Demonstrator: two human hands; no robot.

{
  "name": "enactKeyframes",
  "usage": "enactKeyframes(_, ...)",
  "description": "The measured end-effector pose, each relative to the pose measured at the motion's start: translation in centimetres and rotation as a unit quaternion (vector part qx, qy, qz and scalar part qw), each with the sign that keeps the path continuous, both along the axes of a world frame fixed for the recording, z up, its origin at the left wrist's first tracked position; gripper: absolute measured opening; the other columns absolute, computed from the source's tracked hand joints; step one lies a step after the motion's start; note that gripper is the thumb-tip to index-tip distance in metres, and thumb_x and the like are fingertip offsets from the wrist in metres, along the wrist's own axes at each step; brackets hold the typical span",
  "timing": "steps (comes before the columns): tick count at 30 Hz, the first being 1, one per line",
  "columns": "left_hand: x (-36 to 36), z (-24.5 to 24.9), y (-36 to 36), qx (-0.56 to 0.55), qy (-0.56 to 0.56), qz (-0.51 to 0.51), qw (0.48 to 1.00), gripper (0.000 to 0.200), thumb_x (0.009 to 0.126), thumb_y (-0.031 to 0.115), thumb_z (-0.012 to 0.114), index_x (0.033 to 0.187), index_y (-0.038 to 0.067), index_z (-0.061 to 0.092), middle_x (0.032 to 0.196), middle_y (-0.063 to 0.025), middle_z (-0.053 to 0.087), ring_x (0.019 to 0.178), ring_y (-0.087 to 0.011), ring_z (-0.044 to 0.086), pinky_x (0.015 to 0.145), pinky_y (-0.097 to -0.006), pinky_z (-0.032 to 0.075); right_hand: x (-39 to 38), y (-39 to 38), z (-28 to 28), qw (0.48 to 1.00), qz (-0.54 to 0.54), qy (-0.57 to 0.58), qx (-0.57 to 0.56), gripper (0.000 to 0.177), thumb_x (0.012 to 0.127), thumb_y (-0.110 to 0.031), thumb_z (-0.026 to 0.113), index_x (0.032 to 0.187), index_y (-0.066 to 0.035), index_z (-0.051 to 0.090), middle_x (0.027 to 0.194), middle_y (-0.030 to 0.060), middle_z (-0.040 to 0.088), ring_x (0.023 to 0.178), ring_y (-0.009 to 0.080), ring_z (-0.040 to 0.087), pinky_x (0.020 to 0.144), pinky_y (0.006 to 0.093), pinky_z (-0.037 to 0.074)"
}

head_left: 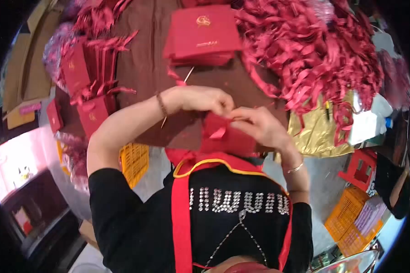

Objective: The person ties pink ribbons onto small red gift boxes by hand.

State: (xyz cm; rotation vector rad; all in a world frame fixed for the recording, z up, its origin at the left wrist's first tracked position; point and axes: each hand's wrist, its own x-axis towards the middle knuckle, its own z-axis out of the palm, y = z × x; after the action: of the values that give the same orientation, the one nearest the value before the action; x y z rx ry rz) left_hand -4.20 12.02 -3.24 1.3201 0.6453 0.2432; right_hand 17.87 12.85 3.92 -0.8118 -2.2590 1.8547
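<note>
My left hand [209, 100], with a beaded bracelet at the wrist, reaches in from the left, its fingers pinched together. My right hand [258, 123], wearing a silver bracelet, meets it fingertip to fingertip. Both pinch a thin red ribbon at the upper edge of a red gift bag [234, 141]; the fingers hide most of the ribbon. A short shiny ribbon end [218, 133] lies across the bag's face. The bag is at the near table edge, against my red apron [182, 204]. Just beyond my hands sits a stack of red bags [205, 32] with gold print.
A big heap of red ribbons [310, 50] covers the table's right side, beside gold wrapping [321, 132]. More red bags [93, 113] with ribbons stand at left. On the floor are orange crates [346, 214] and a red stool [360, 170]. Part of another person's arm [398, 186] shows at right.
</note>
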Motion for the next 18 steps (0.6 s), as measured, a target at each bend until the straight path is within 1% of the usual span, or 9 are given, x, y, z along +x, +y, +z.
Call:
enactKeyframes(1,0.5,1.7,-0.4,-0.068,0.023,0.063,0.995,0.016,0.079,0.016,0.059,0.086,0.002,0.061,0.079,0.0032,0.056,0.077,-0.0077,0.048,0.067,-0.0247,0.040,-0.1,0.5,0.1,0.999,0.007,-0.011,-0.031,0.022,0.085,-0.016,0.058,0.103,-0.004,0.062,0.075,0.0175,0.063,0.070,0.0276,0.064,0.063,0.0349,0.047)
enactKeyframes(5,0.8,2.6,0.7,-0.057,0.020,0.276,0.959,0.013,0.084,0.015,0.057,0.086,0.004,0.063,0.079,0.0028,0.058,0.073,-0.0063,0.049,0.064,-0.0230,0.039,-0.6,1.0,-0.5,0.998,0.055,0.036,0.005,0.024,0.086,-0.015,0.058,0.107,-0.004,0.063,0.081,0.0177,0.065,0.072,0.0278,0.065,0.065,0.0341,0.047)
enactKeyframes(6,0.3,2.3,1.2,-0.053,0.026,0.292,0.955,0.017,0.087,0.019,0.057,0.091,0.003,0.063,0.097,-0.0031,0.062,0.086,-0.0086,0.052,0.076,-0.0244,0.041,-0.6,1.1,-0.9,0.998,0.053,0.037,0.004,0.024,0.086,-0.015,0.058,0.107,-0.004,0.063,0.081,0.0177,0.065,0.072,0.0278,0.065,0.065,0.0341,0.047)
enactKeyframes(8,-0.3,1.9,1.1,-0.014,0.038,0.335,0.941,0.018,0.090,0.020,0.056,0.093,0.004,0.062,0.096,-0.0038,0.062,0.084,-0.0091,0.055,0.075,-0.0238,0.044,-0.4,1.2,-1.6,0.998,0.028,0.045,0.017,0.024,0.086,-0.012,0.059,0.106,0.000,0.063,0.075,0.0112,0.065,0.061,0.0086,0.056,0.058,0.0246,0.043)
enactKeyframes(9,-0.3,1.7,0.8,-0.029,0.037,0.363,0.931,0.019,0.090,0.021,0.055,0.094,0.004,0.062,0.095,-0.0040,0.062,0.084,-0.0095,0.055,0.074,-0.0237,0.044,-0.4,1.3,-1.3,0.999,0.024,0.042,0.015,0.024,0.086,-0.012,0.059,0.106,0.000,0.063,0.075,0.0112,0.065,0.061,0.0086,0.056,0.058,0.0246,0.043)
enactKeyframes(13,0.2,2.3,-0.8,-0.036,0.082,0.381,0.920,0.027,0.093,0.025,0.052,0.109,0.003,0.056,0.103,-0.0058,0.061,0.083,-0.0101,0.056,0.075,-0.0245,0.046,-0.6,1.8,-0.6,0.999,0.049,-0.017,-0.017,0.024,0.087,-0.011,0.058,0.107,0.001,0.062,0.075,0.0084,0.066,0.069,0.0062,0.057,0.064,0.0237,0.046)
enactKeyframes(15,1.0,3.7,-2.3,-0.091,0.026,0.451,0.887,0.045,0.094,0.032,0.051,0.124,0.000,0.044,0.095,-0.0074,0.057,0.080,-0.0114,0.056,0.072,-0.0254,0.047,-0.3,1.9,-0.9,0.998,0.031,-0.021,-0.043,0.026,0.088,-0.011,0.058,0.110,0.002,0.060,0.080,0.0068,0.066,0.074,0.0059,0.057,0.068,0.0218,0.046)
enactKeyframes(17,0.2,2.5,-4.0,0.029,0.049,0.380,0.923,0.063,0.094,0.035,0.049,0.138,-0.002,0.025,0.114,-0.0143,0.055,0.100,-0.0179,0.053,0.084,-0.0303,0.043,0.1,1.9,-2.2,0.995,0.001,0.001,-0.096,0.027,0.088,-0.011,0.058,0.111,0.002,0.058,0.084,0.0062,0.065,0.077,0.0060,0.057,0.071,0.0217,0.045)
enactKeyframes(18,-0.1,3.2,-4.8,-0.010,0.065,0.350,0.935,0.063,0.094,0.034,0.051,0.139,-0.001,0.024,0.114,-0.0161,0.056,0.100,-0.0204,0.054,0.084,-0.0321,0.043,0.2,2.0,-2.6,0.988,-0.026,0.026,-0.149,0.028,0.088,-0.011,0.058,0.112,0.002,0.057,0.088,0.0057,0.065,0.080,0.0061,0.057,0.073,0.0215,0.045)
